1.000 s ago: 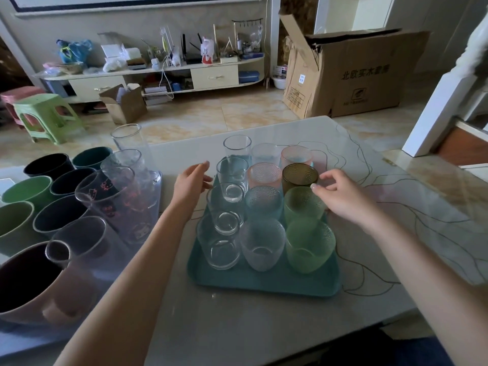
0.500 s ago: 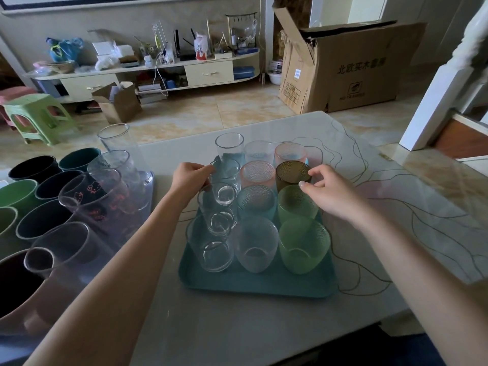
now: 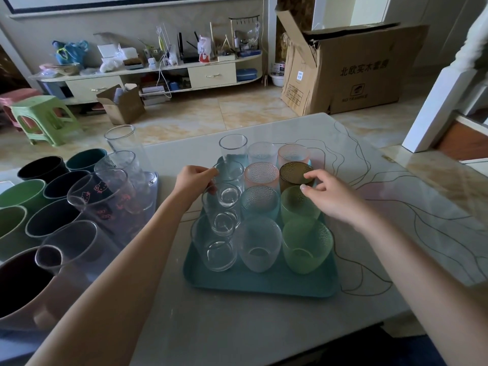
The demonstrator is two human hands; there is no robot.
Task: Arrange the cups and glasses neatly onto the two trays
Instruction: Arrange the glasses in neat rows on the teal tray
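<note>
Head view shows the left hand gripping a clear glass on the teal tray, right hand loosely curled over the dark glass; nudge gently, keeping rows square.

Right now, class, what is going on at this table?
A person is arranging glasses on a teal tray. The left hand grips a clear glass in the left column. The right hand reaches over the dark textured glass, fingers loosely curled. Mugs and tall glasses stand on another tray at the left.
</note>
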